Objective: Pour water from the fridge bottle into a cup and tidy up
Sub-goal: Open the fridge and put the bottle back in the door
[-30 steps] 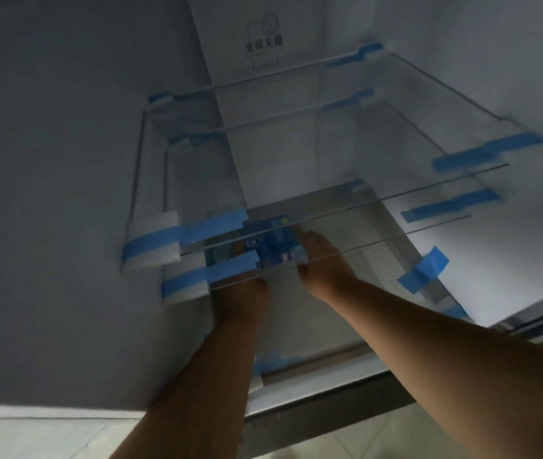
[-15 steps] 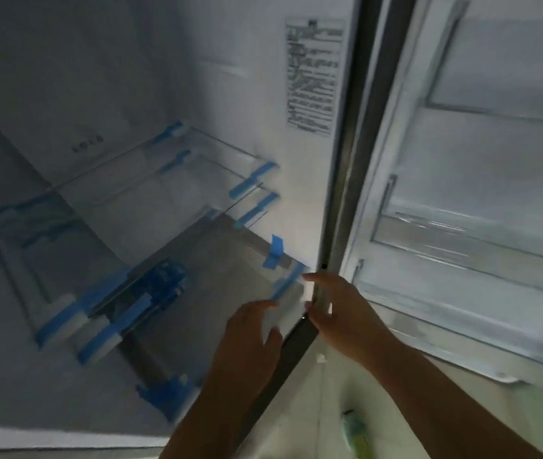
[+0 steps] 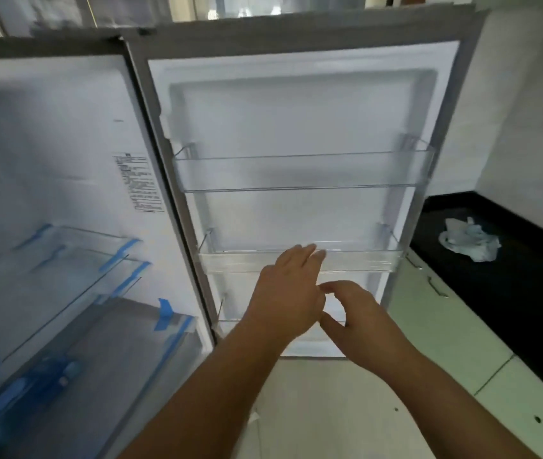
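Both hands are empty — the left hand (image 3: 291,298) flat with straight fingers toward the middle door bin (image 3: 363,261), the right hand (image 3: 359,321) loosely curled beside it, likely about to swing the fridge door (image 3: 296,120) shut. The bottle (image 3: 49,376) — a blurred blue shape — lies under the lowest glass shelf (image 3: 74,313).

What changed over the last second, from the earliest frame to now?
Both hands let go of the blue-labelled bottle under the glass shelf and drew back out of the fridge. The left hand and right hand now hang open before the door bins. The bottle stays lying inside; the door stays open.
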Demonstrator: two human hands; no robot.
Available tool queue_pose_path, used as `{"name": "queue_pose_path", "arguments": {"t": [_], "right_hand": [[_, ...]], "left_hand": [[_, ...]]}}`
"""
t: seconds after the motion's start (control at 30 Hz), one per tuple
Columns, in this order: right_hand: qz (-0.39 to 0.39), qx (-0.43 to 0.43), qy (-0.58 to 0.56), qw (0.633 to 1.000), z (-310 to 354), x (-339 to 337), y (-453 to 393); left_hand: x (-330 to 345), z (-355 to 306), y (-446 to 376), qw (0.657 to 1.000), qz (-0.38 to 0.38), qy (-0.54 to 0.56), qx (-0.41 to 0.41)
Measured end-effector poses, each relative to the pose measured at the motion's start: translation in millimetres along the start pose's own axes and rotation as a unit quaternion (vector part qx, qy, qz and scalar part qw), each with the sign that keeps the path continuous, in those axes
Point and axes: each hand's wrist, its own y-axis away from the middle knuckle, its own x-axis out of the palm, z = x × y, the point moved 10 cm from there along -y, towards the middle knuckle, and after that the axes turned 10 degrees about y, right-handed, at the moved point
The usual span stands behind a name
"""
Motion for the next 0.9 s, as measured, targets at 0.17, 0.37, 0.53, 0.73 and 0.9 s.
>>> {"name": "queue_pose_path", "arguments": {"t": [0.17,0.37,0.53,0.73,0.9], "right_hand": [[-0.026,0.066,0.006,0.997,-70,-63,31],[-0.029,0.089,-0.026,0.995,-124,-111,59],[-0.035,0.098,-0.051,0.993,-130,-135,76],[-0.072,0.071,-0.084,0.991,-115,-145,82],[-0.114,0.061,-0.167,0.977,-88,-157,70]], "left_hand": [[63,-18,-35,0.987,0.113,-0.056,-0.094],[57,-22,-43,0.987,0.047,-0.086,-0.128],[48,-22,-16,0.984,0.019,-0.062,-0.164],[44,-12,40,0.983,-0.017,-0.025,-0.181],[25,8,89,0.973,-0.020,0.040,-0.225]]}}
